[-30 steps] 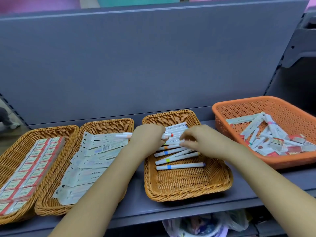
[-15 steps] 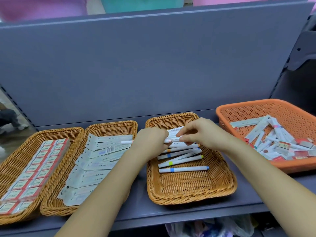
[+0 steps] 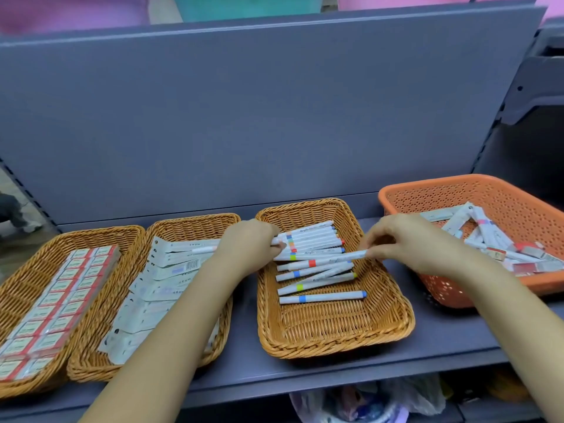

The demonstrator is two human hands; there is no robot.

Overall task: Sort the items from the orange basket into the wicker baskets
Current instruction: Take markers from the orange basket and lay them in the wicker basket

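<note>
Head view: right hand (image 3: 409, 244) pinches a red-banded marker (image 3: 323, 261) mid-frame over the third wicker basket (image 3: 335, 331); left hand (image 3: 248, 245) grips another marker (image 3: 203, 249); cursive print unreadable; orange basket (image 3: 451, 288) right

Right hand (image 3: 409, 245) pinches a marker (image 3: 329, 260) by its end over the wicker basket (image 3: 335, 337) (left hand (image 3: 250, 244) grips another).
</note>
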